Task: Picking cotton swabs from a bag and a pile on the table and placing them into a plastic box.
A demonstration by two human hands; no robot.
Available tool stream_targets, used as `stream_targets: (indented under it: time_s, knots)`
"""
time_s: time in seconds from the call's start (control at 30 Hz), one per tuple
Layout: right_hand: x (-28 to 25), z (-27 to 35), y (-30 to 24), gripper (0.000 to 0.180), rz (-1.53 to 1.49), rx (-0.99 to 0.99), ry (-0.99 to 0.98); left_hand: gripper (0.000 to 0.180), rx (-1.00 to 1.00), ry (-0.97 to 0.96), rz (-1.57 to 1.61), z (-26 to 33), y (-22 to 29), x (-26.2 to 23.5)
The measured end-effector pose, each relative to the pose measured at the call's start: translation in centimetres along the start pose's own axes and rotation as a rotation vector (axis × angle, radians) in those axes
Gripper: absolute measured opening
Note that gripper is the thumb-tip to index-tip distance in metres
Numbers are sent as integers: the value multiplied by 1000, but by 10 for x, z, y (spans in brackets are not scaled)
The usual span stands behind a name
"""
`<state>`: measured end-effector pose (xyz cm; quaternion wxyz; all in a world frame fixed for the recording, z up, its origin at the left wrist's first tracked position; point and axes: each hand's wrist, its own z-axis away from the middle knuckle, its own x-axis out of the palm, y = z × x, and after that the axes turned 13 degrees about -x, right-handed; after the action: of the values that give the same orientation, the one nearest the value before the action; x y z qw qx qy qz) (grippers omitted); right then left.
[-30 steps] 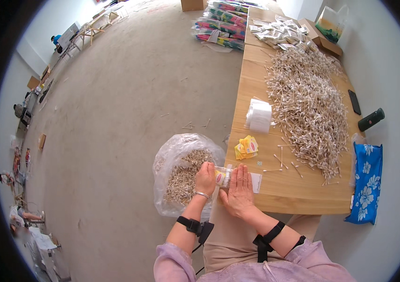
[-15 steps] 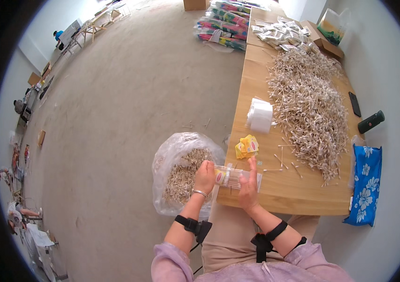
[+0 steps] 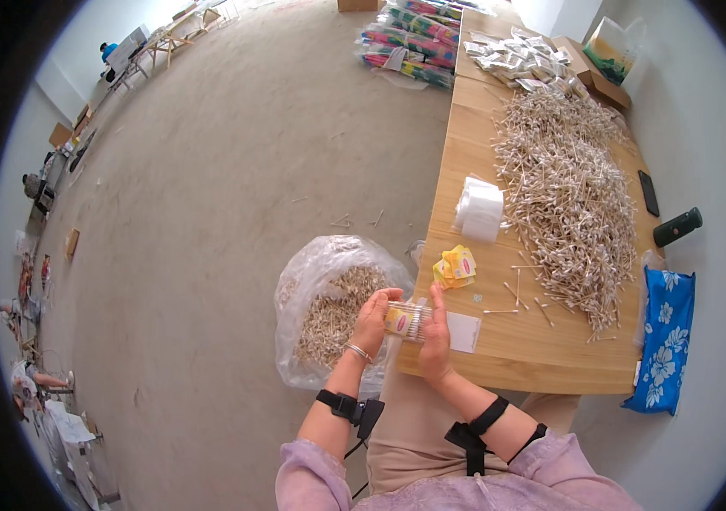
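Observation:
Cotton swabs in a clear bag with a yellow card (image 3: 400, 321) lie between my hands, over the table's near left corner. My left hand (image 3: 371, 325) is closed around the bag's left end. On the other side, my right hand (image 3: 435, 342) has its fingers stretched out and its palm against the swabs' right ends. Beside it on the table lies a small white rectangular piece (image 3: 464, 332), perhaps a card or bag. Several yellow cards (image 3: 457, 266) sit in a loose stack just beyond my hands.
A large heap of swabs (image 3: 567, 196) covers much of the table (image 3: 533, 366). A white roll (image 3: 481, 210), phone (image 3: 648, 192), dark green bottle (image 3: 677, 226) and blue floral pack (image 3: 663, 341) lie around it. On the floor at left stands a plastic sack (image 3: 295, 281) of swabs.
My right hand has moved left toward my left hand, and the swabs now stick out less from the left hand. The white piece on the table has come into fuller view.

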<state>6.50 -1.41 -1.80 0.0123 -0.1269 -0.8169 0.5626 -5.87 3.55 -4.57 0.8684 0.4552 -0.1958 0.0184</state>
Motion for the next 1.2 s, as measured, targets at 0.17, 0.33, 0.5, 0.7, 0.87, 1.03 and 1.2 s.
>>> stream_targets:
  time_s: [0.17,0.33,0.5,0.7,0.87,1.03,1.2]
  knots:
    - [8,-3,0,61,13,-22,2,39,95,20,-105,-6,-1,9]
    - [9,-7,-9,55,71,-89,-52,39,87,69,-192,-5,-3,3]
    - [-39,-23,-1,53,554,-221,-44,37,111,286,-375,-1,-4,-4]
    - [-161,-46,31,46,1180,-91,25,38,781,578,-1021,24,20,71]
    - [-169,-4,17,35,1086,-192,-37,56,799,184,-1110,31,-13,149]
    - [-186,31,14,27,822,-351,-62,49,759,96,-1134,17,-43,181]
    - [-214,46,-4,33,922,-183,106,44,698,57,-1199,8,-49,178]
